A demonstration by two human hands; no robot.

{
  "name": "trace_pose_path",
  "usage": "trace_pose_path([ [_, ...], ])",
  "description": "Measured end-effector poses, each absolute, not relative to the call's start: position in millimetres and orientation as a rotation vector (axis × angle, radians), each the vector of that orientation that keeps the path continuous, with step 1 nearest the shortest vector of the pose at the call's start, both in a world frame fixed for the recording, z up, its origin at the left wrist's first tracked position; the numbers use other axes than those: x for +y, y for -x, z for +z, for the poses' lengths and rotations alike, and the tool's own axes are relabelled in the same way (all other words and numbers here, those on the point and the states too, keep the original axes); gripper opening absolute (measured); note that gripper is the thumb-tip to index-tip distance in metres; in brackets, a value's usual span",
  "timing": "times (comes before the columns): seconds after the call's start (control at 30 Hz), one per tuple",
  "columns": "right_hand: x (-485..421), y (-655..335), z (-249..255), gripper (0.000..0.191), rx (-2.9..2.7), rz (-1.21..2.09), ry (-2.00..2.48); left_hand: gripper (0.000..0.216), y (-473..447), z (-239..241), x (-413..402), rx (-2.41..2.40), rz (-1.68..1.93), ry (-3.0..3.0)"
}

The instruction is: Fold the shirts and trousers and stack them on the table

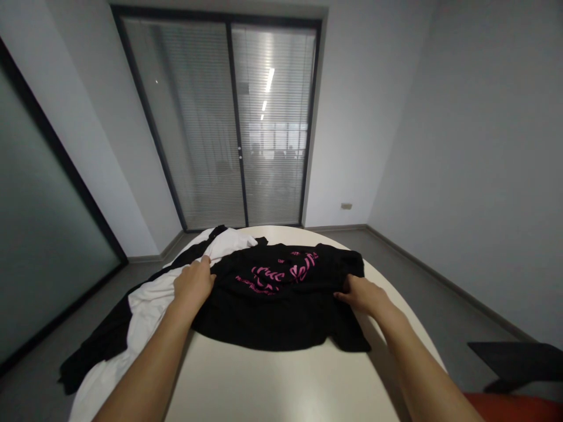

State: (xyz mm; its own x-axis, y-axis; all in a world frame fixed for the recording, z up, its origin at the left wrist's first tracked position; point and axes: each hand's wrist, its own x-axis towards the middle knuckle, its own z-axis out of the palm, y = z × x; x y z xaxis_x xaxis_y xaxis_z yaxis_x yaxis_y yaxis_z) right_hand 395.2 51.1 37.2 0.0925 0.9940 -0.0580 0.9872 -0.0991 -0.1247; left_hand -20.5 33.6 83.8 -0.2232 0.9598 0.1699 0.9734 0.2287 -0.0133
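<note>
A black T-shirt point(272, 322) with pink lettering lies spread across the table in front of me, its surface wrinkled. My left hand point(193, 283) is closed at the shirt's left edge, fingers bent down onto the cloth. On the opposite side, my right hand point(363, 294) pinches the shirt near its right edge, and the fingertips are partly hidden in the fabric. Beside my left forearm is a white garment point(152, 305), bunched and partly under the forearm. A second black garment point(103, 346) lies further left and hangs over the table's edge.
The round pale table point(281, 387) has a curved edge on both sides. A black and red chair point(519, 404) stands at the lower right. Beyond the table are glass doors with blinds point(272, 176) and a grey wall point(475, 176).
</note>
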Motion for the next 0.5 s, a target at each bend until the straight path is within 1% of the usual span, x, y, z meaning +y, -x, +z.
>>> trace_pose_path([
  [0.03, 52, -395, 33, 0.037, -2.060, 0.183, 2.258, 0.033, 22, 82, 35, -2.351, -0.132, 1.869],
  [0.1, 55, -393, 27, 0.031, -2.054, 0.187, 2.167, 0.028, 25, 80, 38, -2.374, -0.140, 1.885],
  [0.17, 59, -391, 25, 0.022, -2.022, 0.208, 2.081, 0.029, 25, 80, 42, -2.413, -0.206, 1.889],
  [0.2, 61, -390, 25, 0.021, -1.971, 0.204, 2.059, 0.031, 24, 81, 43, -2.429, -0.257, 1.881],
  [0.33, 65, -398, 35, 0.027, -1.623, 0.093, 1.998, 0.037, 23, 86, 45, -2.481, -0.411, 1.798],
  [0.4, 63, -407, 41, 0.034, -1.486, 0.039, 1.994, 0.037, 25, 87, 44, -2.502, -0.386, 1.782],
  [0.5, 58, -420, 45, 0.042, -1.425, -0.002, 2.161, 0.035, 30, 85, 41, -2.527, -0.252, 1.833],
])
